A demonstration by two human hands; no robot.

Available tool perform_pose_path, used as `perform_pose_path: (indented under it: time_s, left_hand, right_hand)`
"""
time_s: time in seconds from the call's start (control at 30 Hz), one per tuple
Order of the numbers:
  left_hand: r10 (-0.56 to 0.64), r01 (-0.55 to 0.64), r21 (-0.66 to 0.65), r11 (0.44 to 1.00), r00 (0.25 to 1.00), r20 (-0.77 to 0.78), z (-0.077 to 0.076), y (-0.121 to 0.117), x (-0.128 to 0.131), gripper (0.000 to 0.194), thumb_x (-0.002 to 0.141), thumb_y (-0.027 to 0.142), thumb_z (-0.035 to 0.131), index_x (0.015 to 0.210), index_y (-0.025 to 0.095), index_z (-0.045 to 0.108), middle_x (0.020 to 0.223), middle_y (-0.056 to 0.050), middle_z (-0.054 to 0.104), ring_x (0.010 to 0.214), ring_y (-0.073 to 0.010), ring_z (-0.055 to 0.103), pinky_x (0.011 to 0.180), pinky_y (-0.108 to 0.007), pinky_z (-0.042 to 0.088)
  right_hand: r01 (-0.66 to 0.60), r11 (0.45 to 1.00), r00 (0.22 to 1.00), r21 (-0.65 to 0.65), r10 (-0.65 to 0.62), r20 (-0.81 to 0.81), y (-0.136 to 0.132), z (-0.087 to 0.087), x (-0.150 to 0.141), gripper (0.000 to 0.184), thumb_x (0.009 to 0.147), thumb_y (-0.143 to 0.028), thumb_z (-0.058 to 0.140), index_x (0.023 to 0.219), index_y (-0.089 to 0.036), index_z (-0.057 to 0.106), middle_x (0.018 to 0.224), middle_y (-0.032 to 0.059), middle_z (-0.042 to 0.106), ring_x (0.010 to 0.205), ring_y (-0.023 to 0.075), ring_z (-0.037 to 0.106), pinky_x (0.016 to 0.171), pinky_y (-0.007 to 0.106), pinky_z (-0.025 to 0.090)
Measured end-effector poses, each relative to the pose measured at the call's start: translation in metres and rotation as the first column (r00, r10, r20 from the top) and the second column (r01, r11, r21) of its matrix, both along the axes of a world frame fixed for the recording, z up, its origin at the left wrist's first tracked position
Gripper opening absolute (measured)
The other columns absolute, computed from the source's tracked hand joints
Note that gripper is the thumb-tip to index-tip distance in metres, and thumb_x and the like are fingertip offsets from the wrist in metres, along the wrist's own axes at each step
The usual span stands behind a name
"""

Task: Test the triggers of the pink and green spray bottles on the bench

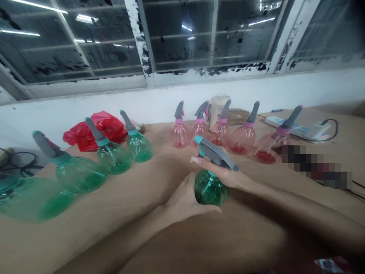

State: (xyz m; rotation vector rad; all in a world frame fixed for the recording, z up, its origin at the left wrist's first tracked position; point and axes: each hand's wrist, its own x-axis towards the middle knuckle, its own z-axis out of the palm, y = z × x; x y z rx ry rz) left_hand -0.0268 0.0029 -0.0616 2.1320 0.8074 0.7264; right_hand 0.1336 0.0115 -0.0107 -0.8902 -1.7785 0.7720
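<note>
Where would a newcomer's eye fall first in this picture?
Probably on the green spray bottle near the centre, held in both hands. Next come five pink bottles in a row farther back, and the bright red bag at left, behind the other green bottles.

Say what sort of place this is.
Likely a workroom: green bottles and pink bottles, all with spray heads, stand in lines on a table beneath windows.

Brown table [171,165]: green spray bottles [114,156] left, pink ones [242,139] farther back, red bag [107,127], lidded cup [214,111], white power strip [298,129].
</note>
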Motion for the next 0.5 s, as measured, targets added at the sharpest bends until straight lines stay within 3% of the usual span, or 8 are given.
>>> perform_pose_path:
  time_s: [0.17, 0.3, 0.4, 0.5]
  left_hand:
    - [-0.002, 0.002, -0.014, 1.0, 1.0, -0.001, 0.003, 0.0, -0.001, 0.093, 0.059, 0.05, 0.081, 0.136, 0.023, 0.036, 0.135, -0.014, 0.048, 0.127, -0.0373, 0.043, 0.103, -0.056, 0.038]
    - [-0.013, 0.013, 0.02, 1.0, 1.0, 0.015, 0.007, 0.004, -0.005, 0.09, 0.062, 0.051, 0.079, 0.136, 0.025, 0.035, 0.138, -0.012, 0.046, 0.133, -0.0349, 0.036, 0.109, -0.056, 0.031]
    - [0.13, -0.13, 0.004, 0.992, 0.991, 0.012, 0.004, 0.013, -0.014, 0.088, 0.061, 0.053, 0.078, 0.133, 0.023, 0.038, 0.133, -0.013, 0.05, 0.129, -0.0363, 0.042, 0.106, -0.058, 0.033]
    - [0.283, -0.283, -0.037, 0.958, 0.959, 0.002, -0.001, 0.027, -0.025, 0.095, 0.059, 0.057, 0.078, 0.134, 0.019, 0.035, 0.13, -0.017, 0.052, 0.123, -0.0384, 0.047, 0.101, -0.06, 0.037]
  right_hand:
    - [-0.13, 0.99, 0.988, -0.05, 0.125, -0.087, 0.004, -0.001, 0.0, 0.024, 0.082, -0.045, 0.063, 0.096, -0.026, 0.059, 0.081, -0.0017, 0.064, 0.066, 0.0139, 0.06, 0.064, 0.03, 0.048]
    - [-0.027, 0.999, 0.997, -0.034, 0.025, -0.069, 0.008, -0.004, -0.001, 0.033, 0.078, -0.046, 0.067, 0.104, -0.027, 0.06, 0.094, 0.001, 0.068, 0.083, 0.0192, 0.065, 0.078, 0.036, 0.052]
    - [0.077, 0.997, 0.995, 0.005, -0.077, 0.056, 0.011, -0.009, 0.001, 0.039, 0.076, -0.047, 0.069, 0.108, -0.025, 0.059, 0.099, 0.0044, 0.069, 0.089, 0.0238, 0.065, 0.081, 0.043, 0.051]
    - [0.078, 0.996, 0.974, 0.031, -0.083, 0.211, 0.016, -0.013, 0.003, 0.049, 0.074, -0.046, 0.071, 0.115, -0.023, 0.056, 0.112, 0.0092, 0.066, 0.097, 0.0273, 0.064, 0.086, 0.048, 0.05]
